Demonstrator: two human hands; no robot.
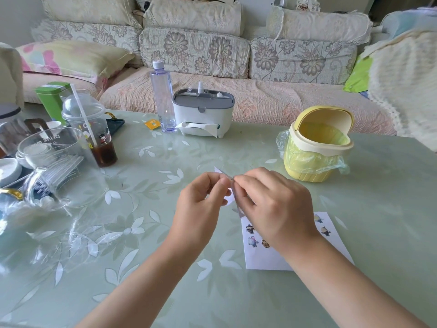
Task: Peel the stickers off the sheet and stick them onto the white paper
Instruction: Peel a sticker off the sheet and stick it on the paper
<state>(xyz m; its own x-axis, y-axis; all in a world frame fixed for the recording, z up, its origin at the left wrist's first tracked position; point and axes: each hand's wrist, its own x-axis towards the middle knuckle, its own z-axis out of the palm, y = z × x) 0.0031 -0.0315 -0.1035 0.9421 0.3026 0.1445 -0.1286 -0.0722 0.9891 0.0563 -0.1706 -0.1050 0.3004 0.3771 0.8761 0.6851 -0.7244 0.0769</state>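
Above glossy table [378, 185], hands [201, 204] [276, 204] pinching thin sticker sheet [220, 171], rectangular white paper [267, 259].

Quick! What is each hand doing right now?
Left hand: fingers curled, pinching the small sticker sheet.
Right hand: pinching the same sheet; a peeled sticker cannot be made out.

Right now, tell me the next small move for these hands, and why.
Probably pull a sticker free: the right hand pinches the edge of the sticker sheet, which the left hand holds above the table. The white paper below has bare space at its near end.
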